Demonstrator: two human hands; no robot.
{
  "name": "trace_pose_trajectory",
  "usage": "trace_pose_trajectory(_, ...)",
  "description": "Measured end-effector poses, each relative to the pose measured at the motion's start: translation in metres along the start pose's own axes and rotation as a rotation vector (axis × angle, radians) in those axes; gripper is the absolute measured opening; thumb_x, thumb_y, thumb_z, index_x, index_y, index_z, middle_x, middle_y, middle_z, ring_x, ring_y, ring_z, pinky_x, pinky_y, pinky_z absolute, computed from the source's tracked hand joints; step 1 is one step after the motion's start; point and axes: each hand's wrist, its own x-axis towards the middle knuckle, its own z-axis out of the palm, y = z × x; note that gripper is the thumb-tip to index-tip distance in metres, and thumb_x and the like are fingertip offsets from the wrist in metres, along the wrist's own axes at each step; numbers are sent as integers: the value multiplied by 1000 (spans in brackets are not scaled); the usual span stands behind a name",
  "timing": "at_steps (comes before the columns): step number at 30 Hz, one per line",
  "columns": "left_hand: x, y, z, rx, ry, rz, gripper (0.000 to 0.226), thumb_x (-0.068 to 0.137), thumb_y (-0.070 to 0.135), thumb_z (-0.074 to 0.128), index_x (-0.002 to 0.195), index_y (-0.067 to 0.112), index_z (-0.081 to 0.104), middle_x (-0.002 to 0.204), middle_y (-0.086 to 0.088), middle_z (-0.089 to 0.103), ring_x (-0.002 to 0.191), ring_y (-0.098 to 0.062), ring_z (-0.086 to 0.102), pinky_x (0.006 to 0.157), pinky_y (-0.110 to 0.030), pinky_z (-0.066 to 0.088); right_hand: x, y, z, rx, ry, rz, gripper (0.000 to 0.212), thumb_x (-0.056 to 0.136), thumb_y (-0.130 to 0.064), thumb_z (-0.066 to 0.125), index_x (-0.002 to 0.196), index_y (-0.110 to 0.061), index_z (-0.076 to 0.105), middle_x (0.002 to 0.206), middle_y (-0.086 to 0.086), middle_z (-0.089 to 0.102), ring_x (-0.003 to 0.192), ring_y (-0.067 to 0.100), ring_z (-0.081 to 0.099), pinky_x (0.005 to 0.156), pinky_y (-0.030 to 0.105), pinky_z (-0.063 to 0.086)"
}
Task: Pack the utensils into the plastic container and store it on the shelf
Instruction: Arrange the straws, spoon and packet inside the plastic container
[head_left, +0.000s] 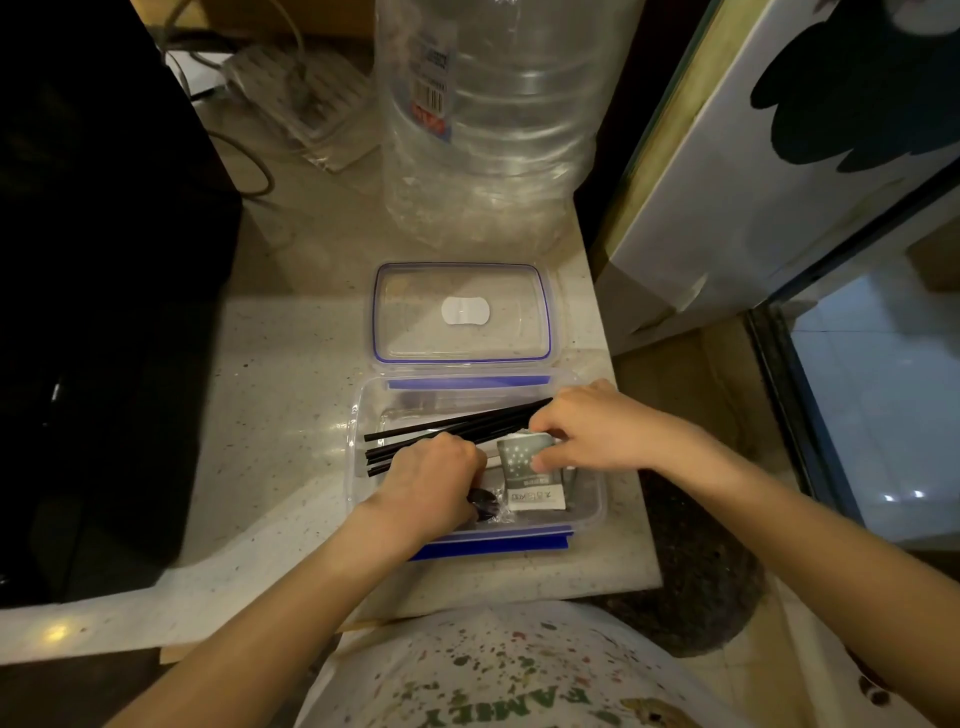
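Chopsticks (447, 428) between both hands' grip

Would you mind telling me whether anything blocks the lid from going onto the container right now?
Yes. Both the left hand and right hand are inside the container, and the black chopsticks lie tilted with their tips over its left rim. The lid lies apart behind it.

I see the container (358, 415) at centre frame on the counter (270, 374), its lid (461, 312) just above; chopsticks (441, 428) and probably a sachet (530, 478) lie inside, a water bottle (493, 119) at top.
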Motion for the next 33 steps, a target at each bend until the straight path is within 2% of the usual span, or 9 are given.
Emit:
trace_pose_trajectory(5,0,-1,0,2,-9,-8,19,81,18,63,99,13,63,108,-5,64,98,-25,61,78,-36,53,2,-1,-15,-60,-93,-36,28,86,-35,63,66,-18,52,60,-8,44,57,7,40,56,25,23)
trace_pose_trajectory(9,-2,-1,0,-6,-11,-25,18,80,17,63,97,13,63,107,-6,64,98,-26,61,76,-35,51,8,-10,-6,-134,-137,8,35,88,-33,61,60,-22,43,62,-8,43,68,14,44,79,36,29)
trace_pose_trajectory(12,-2,-1,-1,-12,-11,-21,17,79,18,62,95,12,63,107,-6,64,97,-26,60,74,-34,50,10,-12,2,-206,-97,29,21,89,-31,59,75,-17,51,67,-8,44,82,18,48,91,43,28)
trace_pose_trajectory(17,1,2,-1,-90,1,51,23,80,30,64,93,11,66,99,-5,63,90,-24,61,75,-36,55,4,-5,13,-211,41,37,26,87,-33,61,101,-12,61,92,2,64,97,22,56,96,42,32)
trace_pose_trajectory(19,5,3,1,-216,-20,63,21,81,31,63,86,12,67,87,-2,64,81,-21,62,75,-38,56,0,-5,14,-280,71,32,33,86,-37,61,109,-14,60,102,3,64,105,21,51,97,42,31)
trace_pose_trajectory(22,9,6,4,-282,-47,52,20,83,31,60,68,18,56,63,8,49,68,-17,54,67,-36,51,-7,-2,14,-382,134,-7,44,84,-44,59,116,-14,58,114,3,59,113,20,43,98,39,32)
trace_pose_trajectory(25,9,7,5,-333,-28,38,13,84,29,59,83,17,65,74,3,60,73,-18,58,71,-37,54,-15,0,15,-440,131,-33,51,80,-49,61,116,-13,58,116,3,57,114,20,40,102,40,30)
trace_pose_trajectory(29,9,10,4,-482,-24,-8,21,87,26,59,102,14,67,93,-5,72,83,-19,66,79,-37,57,-17,0,18,-368,70,-37,48,78,-47,63,114,-15,56,107,1,58,112,19,40,107,42,24)
trace_pose_trajectory(33,11,15,3,-635,-27,-71,21,88,16,59,104,8,68,98,-11,73,85,-19,67,74,-26,54,-14,5,19,-242,58,-53,45,74,-44,66,111,-21,56,102,-3,51,109,15,40,104,37,25)
